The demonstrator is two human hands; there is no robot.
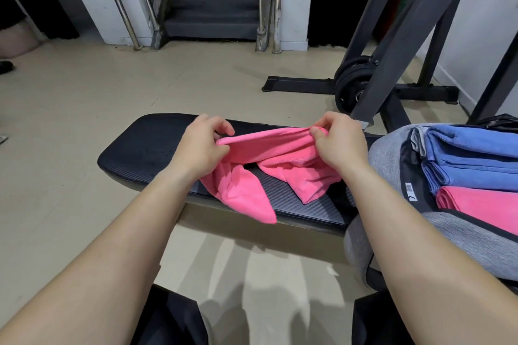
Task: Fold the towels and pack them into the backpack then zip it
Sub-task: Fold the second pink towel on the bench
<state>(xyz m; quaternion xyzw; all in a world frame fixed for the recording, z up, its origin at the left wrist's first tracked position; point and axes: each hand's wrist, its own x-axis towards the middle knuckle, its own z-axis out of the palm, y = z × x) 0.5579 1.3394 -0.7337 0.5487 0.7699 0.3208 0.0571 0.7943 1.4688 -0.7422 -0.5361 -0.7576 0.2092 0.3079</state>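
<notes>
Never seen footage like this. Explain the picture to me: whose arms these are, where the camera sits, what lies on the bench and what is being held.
There is no machine here: a person works with bare hands. The one picture comes from a camera worn on their head, looking forward and down, so both arms reach in from the bottom edge. The left hand and right hand each pinch the upper edge of a pink towel, stretched between them, its ends drooping onto a black padded bench. At the right, an open grey backpack already holds folded blue towels and a second pink towel. Behind are weight plates and stairs.
</notes>
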